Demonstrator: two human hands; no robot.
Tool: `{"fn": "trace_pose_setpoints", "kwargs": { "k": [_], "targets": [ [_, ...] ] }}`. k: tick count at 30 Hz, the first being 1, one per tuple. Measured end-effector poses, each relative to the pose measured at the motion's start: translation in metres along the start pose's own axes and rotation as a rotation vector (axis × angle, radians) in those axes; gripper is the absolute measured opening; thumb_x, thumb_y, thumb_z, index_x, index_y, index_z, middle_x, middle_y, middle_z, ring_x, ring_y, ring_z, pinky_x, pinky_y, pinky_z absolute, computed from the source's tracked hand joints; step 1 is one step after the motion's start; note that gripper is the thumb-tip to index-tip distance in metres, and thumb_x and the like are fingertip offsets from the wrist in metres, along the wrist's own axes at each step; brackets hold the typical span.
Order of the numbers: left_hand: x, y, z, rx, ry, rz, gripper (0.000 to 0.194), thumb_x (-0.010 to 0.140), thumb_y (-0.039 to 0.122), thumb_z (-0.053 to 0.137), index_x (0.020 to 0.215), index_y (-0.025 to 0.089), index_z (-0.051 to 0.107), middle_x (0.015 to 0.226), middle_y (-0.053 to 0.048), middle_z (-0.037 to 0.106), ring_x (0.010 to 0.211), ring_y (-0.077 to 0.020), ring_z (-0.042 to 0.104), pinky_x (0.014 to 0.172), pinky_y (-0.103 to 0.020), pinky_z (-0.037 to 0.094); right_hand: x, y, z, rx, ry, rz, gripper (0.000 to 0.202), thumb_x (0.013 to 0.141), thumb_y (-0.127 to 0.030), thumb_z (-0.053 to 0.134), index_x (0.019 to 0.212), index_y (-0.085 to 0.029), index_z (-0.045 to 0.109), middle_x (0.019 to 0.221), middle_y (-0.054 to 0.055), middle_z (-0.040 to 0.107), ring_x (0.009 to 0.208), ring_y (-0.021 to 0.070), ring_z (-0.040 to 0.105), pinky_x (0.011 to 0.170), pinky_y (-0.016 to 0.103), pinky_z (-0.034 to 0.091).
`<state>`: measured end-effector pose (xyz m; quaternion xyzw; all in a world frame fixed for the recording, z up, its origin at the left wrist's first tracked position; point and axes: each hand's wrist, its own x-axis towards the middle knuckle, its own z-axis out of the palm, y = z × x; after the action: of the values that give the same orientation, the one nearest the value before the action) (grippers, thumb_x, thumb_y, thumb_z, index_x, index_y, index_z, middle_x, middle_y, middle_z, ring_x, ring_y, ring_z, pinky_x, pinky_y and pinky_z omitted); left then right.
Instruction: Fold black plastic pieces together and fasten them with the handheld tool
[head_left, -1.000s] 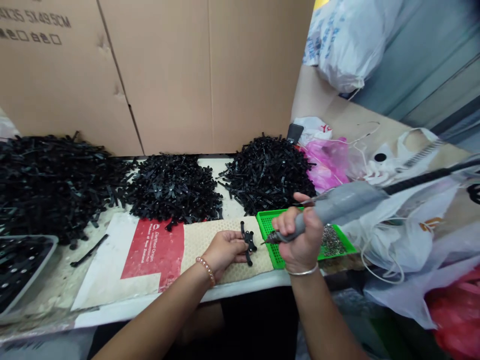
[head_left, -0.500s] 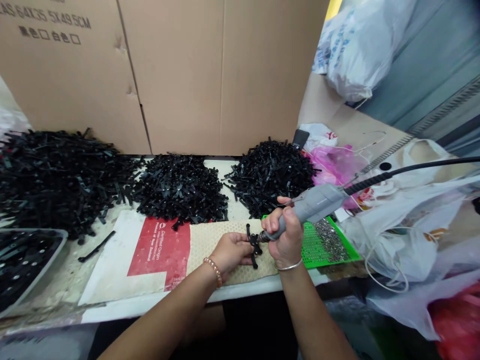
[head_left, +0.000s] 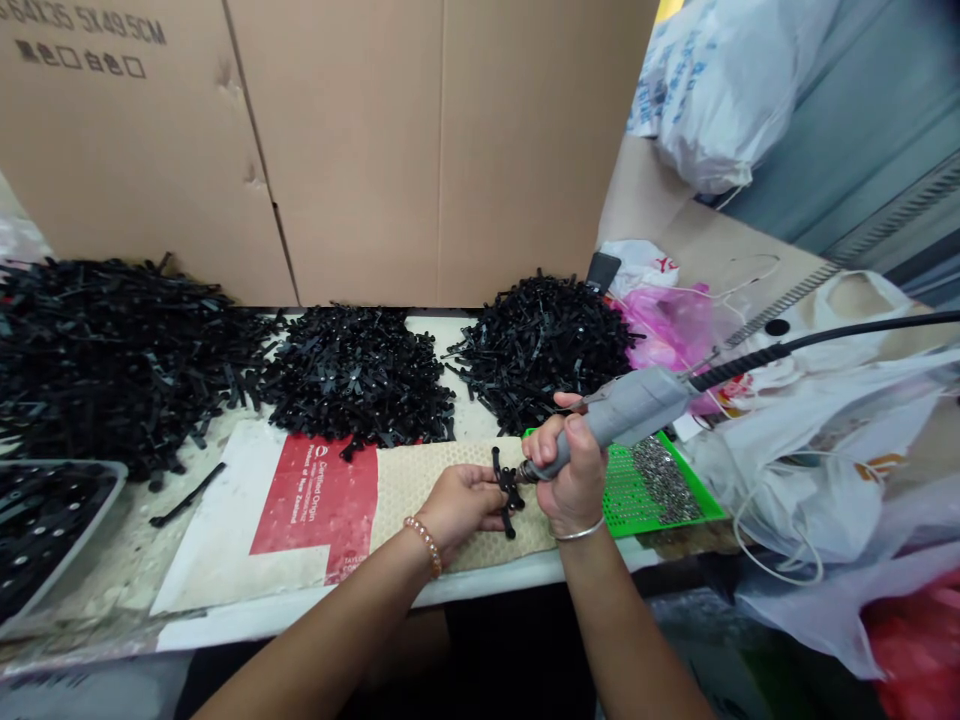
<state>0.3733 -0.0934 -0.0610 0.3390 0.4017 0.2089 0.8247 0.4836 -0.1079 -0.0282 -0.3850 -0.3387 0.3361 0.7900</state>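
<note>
My left hand (head_left: 466,505) is closed, pinching a small black jointed plastic part (head_left: 508,500) over the beige textured mat (head_left: 420,460). My right hand (head_left: 574,470) wraps around a grey electric screwdriver (head_left: 630,412), which slants down to the left. Its tip meets the black part, or comes very close to it; the exact contact point is too small to make out. Just right of my right hand lies a green perforated tray (head_left: 622,490) with many small metal screws (head_left: 664,480) in it.
Black parts lie in a left heap (head_left: 127,360), a middle heap (head_left: 360,375) and a right heap (head_left: 551,345). Behind them stands a large cardboard box (head_left: 360,150). A clear tub (head_left: 112,490) sits at left, plastic bags (head_left: 810,480) at right. The screwdriver's black cable (head_left: 862,328) runs right.
Both hands, the black part and the screwdriver stay almost where they were. The view has shifted slightly, so the box and heaps appear a little further left and up.
</note>
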Motion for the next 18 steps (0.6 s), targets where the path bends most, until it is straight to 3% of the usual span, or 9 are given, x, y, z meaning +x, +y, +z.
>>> {"fn": "trace_pose_setpoints", "kwargs": {
  "k": [18],
  "targets": [
    [-0.0008, 0.0012, 0.0004, 0.02, -0.014, 0.0, 0.016, 0.068, 0.003, 0.063, 0.082, 0.009, 0.068, 0.074, -0.007, 0.068, 0.064, -0.0125, 0.063, 0.057, -0.021, 0.053, -0.0031, -0.0031, 0.0017, -0.005, -0.018, 0.002, 0.025, 0.079, -0.036, 0.06, 0.098, -0.022, 0.053, 0.046, -0.01, 0.043, 0.039, 0.0091, 0.034, 0.045, 0.022, 0.035]
  ]
}}
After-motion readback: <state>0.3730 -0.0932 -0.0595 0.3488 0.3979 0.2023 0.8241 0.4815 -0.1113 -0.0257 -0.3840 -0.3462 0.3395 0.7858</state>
